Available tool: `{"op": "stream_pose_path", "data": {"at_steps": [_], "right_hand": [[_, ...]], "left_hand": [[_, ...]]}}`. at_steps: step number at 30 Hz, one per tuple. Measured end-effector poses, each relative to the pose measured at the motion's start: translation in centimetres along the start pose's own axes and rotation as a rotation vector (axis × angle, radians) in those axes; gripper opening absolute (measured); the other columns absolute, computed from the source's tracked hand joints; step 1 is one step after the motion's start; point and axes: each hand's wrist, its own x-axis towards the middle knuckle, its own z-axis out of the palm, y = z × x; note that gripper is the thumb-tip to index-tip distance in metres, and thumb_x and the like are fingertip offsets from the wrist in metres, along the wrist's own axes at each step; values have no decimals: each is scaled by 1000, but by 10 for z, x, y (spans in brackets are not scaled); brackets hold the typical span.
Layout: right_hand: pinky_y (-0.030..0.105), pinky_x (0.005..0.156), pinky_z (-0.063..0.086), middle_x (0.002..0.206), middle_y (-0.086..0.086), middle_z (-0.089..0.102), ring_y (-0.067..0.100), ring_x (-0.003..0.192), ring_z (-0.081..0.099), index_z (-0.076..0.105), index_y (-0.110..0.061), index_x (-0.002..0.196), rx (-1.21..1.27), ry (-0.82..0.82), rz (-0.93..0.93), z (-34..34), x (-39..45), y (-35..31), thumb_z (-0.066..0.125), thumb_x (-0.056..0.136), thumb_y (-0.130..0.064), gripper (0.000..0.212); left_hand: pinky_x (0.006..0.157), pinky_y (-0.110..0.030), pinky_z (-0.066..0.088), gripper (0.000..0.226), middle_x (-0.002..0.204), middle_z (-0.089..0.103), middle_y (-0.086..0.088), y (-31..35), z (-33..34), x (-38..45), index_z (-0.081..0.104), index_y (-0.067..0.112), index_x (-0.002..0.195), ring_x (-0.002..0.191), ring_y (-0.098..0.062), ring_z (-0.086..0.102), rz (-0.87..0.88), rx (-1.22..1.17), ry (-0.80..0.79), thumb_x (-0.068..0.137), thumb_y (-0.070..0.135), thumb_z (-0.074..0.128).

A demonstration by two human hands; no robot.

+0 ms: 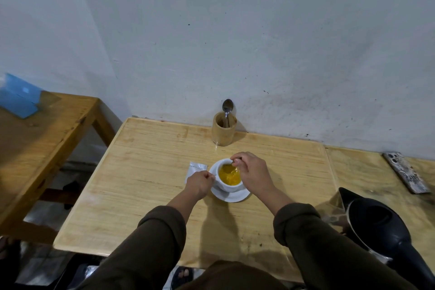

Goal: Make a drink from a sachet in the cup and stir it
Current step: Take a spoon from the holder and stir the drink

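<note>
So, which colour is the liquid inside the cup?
Orange-yellow; the head view shows the liquid in the white cup.

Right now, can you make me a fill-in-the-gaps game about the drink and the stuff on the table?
1. The drink in the white cup is ____ in colour.
2. The cup stands on a white ____.
3. The spare spoon stands in a ____ holder by the wall.
4. The right hand stirs while the left hand holds the cup's ____.

Missing words: yellow; saucer; wooden; handle.

White cup [229, 185], upright on a white saucer [231, 195] (table centre), holds orange-yellow liquid. Stirring spoon [231, 164] dips in at 12 o'clock. Silver sachet [196, 169] lies flat at 9 o'clock.
</note>
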Motion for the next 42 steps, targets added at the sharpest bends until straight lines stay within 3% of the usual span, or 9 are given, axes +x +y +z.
{"op": "stream_pose_path", "data": {"at_steps": [4,9,15,23,26,30,33,37,42], "right_hand": [[37,85,55,94,11,70,21,85,68,66,-8,95,96,-42,4,-2,0,-2,47,94,-9,19],[42,80,54,92,11,64,25,83,63,62,-9,90,0,-39,1,-3,2,1,43,95,-10,19],[25,84,44,106,8,68,20,99,60,68,-8,103,-19,15,-15,-1,-2,3,47,95,-9,22],[37,81,55,91,11,66,21,79,66,62,-6,90,86,-75,0,-3,1,-4,44,95,-8,19],[41,81,53,94,12,63,25,84,63,61,-8,92,-4,-41,9,-4,4,-1,42,95,-10,20],[27,81,46,105,8,65,18,93,58,65,-10,102,-32,2,23,-2,3,3,44,96,-12,22],[31,88,49,106,8,68,20,98,62,67,-9,103,42,-21,12,-2,2,1,48,94,-10,21],[38,87,56,95,9,70,19,86,70,66,-7,95,162,-83,49,-4,2,-2,47,94,-7,20],[40,81,54,91,13,65,25,82,66,63,-8,88,36,-85,38,-9,5,-1,42,94,-8,21]], "left_hand": [[98,-30,43,41,131,60,-11,1,0,0,58,11,127,121,-27,54,-1,6,-1,100,31,35],[99,-32,42,41,130,61,-12,0,0,-1,58,11,127,120,-28,55,1,30,0,100,32,34],[99,-31,42,41,130,61,-11,1,0,0,57,13,127,120,-27,55,-1,33,-7,100,32,34],[99,-32,42,42,132,60,-11,1,-2,-1,56,13,130,121,-28,54,-4,37,-21,100,33,34],[99,-32,42,42,132,60,-11,1,-2,-2,56,13,129,120,-28,55,-2,38,-20,100,33,33],[100,-32,42,42,131,60,-11,1,-2,-2,57,12,128,121,-28,55,-5,26,-17,100,33,34],[100,-32,42,42,131,60,-11,1,-3,-2,57,13,128,121,-27,55,-10,15,-18,100,33,34],[99,-32,43,42,131,60,-12,1,-3,-2,57,12,128,120,-28,55,-14,0,-22,100,33,35],[99,-31,43,42,131,60,-12,1,-3,-2,56,13,129,121,-28,55,-17,14,-19,99,33,36]]}}
